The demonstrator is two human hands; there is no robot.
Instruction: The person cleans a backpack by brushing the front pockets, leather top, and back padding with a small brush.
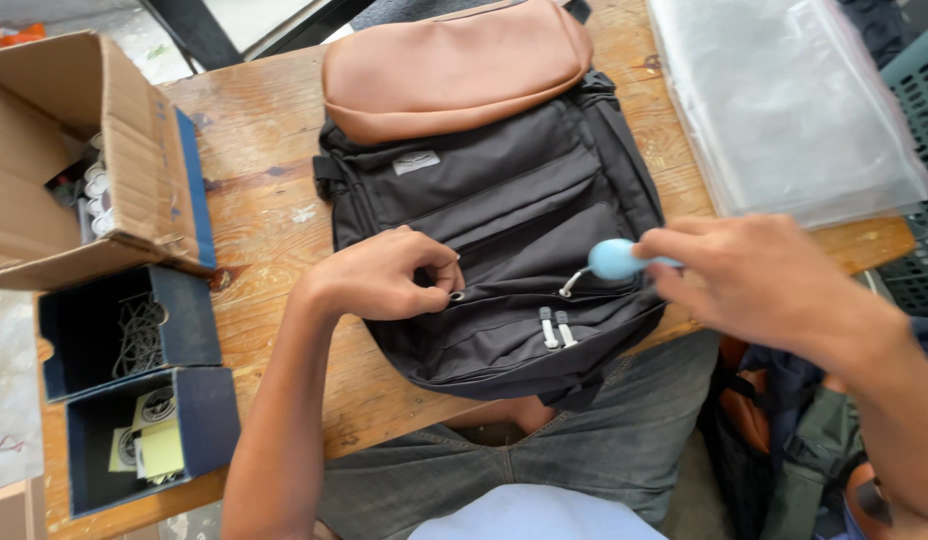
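Note:
A black backpack (504, 210) with a tan leather top flap (454, 65) lies flat on a wooden table (269, 225). My left hand (389, 275) rests on its front pocket, fingers pinching a small zipper pull at the pocket's left end. My right hand (759, 275) holds a light blue rounded tool (617, 259) whose thin metal tip touches the pocket near the middle zipper. Two white zipper pulls (555, 328) hang lower on the bag.
An open cardboard box (134, 160) with small white items stands at the left. Below it sit two dark blue open boxes (189, 325), one with cord, one with tags. A stack of clear plastic bags (784, 100) lies at the right. More bags sit on the floor (794, 440).

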